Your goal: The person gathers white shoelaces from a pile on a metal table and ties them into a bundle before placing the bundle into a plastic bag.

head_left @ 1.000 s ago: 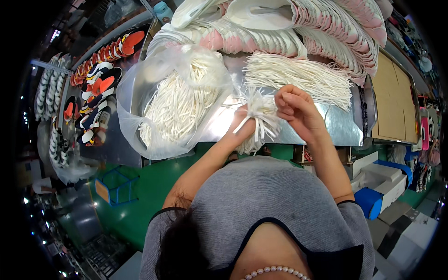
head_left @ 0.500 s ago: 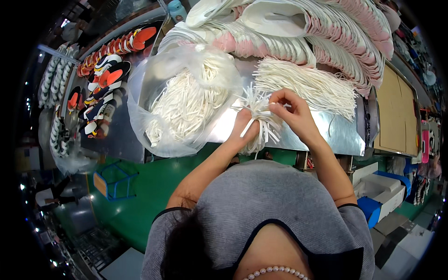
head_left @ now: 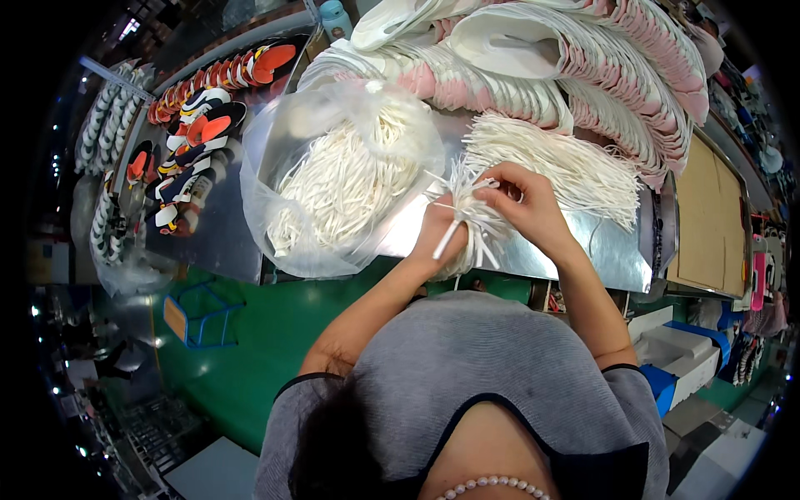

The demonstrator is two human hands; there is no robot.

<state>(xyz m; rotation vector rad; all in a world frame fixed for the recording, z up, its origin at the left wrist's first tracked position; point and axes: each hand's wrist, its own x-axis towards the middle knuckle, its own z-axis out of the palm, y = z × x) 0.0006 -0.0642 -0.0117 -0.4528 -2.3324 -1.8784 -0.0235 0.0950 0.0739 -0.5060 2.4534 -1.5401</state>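
A bundle of thin white cords, like shoelaces, stands upright over the table's near edge, its loose ends splaying out at the top. My left hand is wrapped round it from the left. At the top of the bundle my right hand has thumb and forefinger pinched together on the cord ends. Left of my hands, a clear plastic bag lies opened around a tangled heap of white cords. Beyond my right hand, a long pile of straightened white cords rests on the metal tabletop.
Nested stacks of white and pink shoe pieces fill the table's far side. Red, black and white shoe parts lie at the left, near a blue bottle. A blue-framed stool stands on the green floor; cardboard sheets are at right.
The view has shifted slightly. My right hand's fingertips have come in closer over the top of the bundle, and the cord ends have shifted. My left hand keeps its grip.
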